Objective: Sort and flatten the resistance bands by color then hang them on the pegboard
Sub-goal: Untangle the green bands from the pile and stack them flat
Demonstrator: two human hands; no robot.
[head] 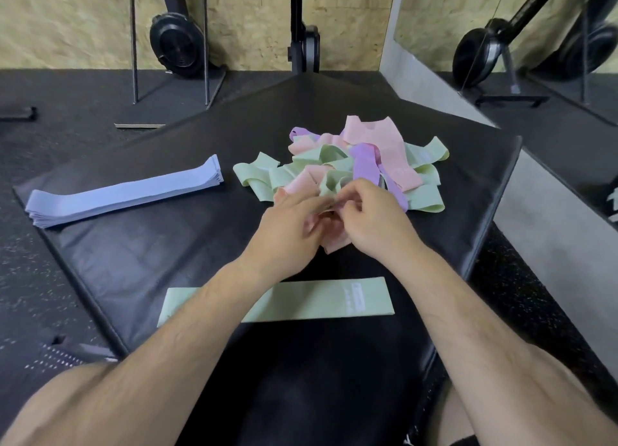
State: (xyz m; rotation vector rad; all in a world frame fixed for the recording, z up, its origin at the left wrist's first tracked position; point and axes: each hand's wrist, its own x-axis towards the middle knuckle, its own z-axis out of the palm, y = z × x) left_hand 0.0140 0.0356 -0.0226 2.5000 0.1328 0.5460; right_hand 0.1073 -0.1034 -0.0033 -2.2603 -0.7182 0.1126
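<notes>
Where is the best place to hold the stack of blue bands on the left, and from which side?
Pinch the stack of blue bands across its middle, from above, with the grip spanning both long edges. It lies flat and long on the black mat, its layers separate, so holding one end would probably let them fan out.

Pink band, at 12 o'clock of the flat green band, is mostly covered by left hand and right hand, both pinching it. Fingertips blurred, exact grip unclear. Left forearm hides part of the green band. White label print too small to read. Pile: lower bands buried. Pale scrap at 3 o'clock and black item at 9 o'clock are cut by frame edges.
</notes>
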